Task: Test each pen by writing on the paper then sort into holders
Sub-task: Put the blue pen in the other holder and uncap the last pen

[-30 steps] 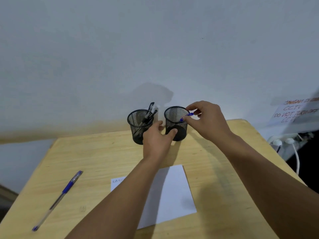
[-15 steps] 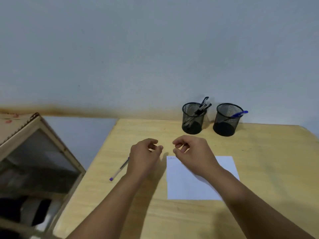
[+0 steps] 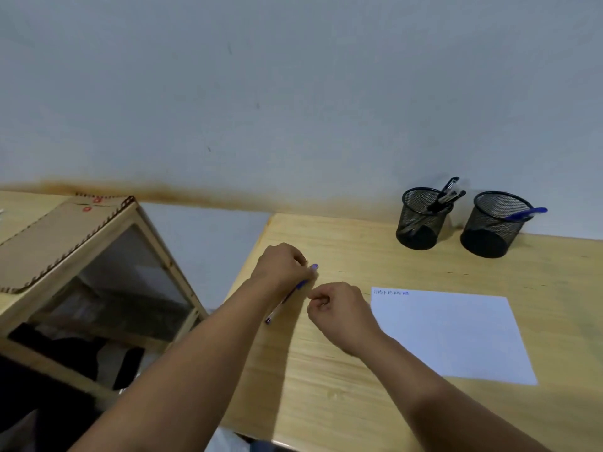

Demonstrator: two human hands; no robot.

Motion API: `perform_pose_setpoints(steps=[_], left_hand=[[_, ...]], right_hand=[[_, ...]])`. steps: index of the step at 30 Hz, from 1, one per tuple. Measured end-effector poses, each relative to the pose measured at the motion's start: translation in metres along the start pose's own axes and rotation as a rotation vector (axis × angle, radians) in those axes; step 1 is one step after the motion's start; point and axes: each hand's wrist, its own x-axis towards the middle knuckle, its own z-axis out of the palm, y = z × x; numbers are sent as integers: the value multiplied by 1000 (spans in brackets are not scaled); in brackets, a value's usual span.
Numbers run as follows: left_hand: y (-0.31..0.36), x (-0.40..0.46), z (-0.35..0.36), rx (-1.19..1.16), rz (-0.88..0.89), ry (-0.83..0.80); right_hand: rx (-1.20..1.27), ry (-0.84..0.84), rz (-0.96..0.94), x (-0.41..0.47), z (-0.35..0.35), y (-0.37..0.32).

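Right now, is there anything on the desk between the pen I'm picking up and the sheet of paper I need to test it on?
Only your own right hand, which hovers between the blue pen under your left hand and the paper. No loose object lies on that strip of table; both mesh holders stand farther back.

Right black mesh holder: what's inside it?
The right black mesh holder holds one blue-capped pen leaning over its rim; through the mesh, nothing else is clearly distinguishable.
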Motion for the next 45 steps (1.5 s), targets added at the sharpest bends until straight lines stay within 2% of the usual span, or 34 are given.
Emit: perform_pose_setpoints(steps=[5, 10, 14, 20, 25, 31, 45], left_hand=[[0, 0, -2, -32, 29, 8], [12, -30, -14, -436, -17, -1], [23, -59, -21, -728, -43, -101], [34, -97, -21, -919, -17, -250], [46, -123, -12, -924, 52, -333], [66, -143, 15, -978, 112, -331], [87, -143, 41, -852, 182, -312]], right_hand=[[172, 10, 83, 1, -4, -1], [460, 22, 125, -2, -13, 0], [509, 32, 102, -13, -25, -3], [415, 14, 43, -47, -60, 2], [231, 7, -41, -72, -91, 24], [106, 42, -213, -96, -117, 35], [2, 198, -142, -98, -125, 53]])
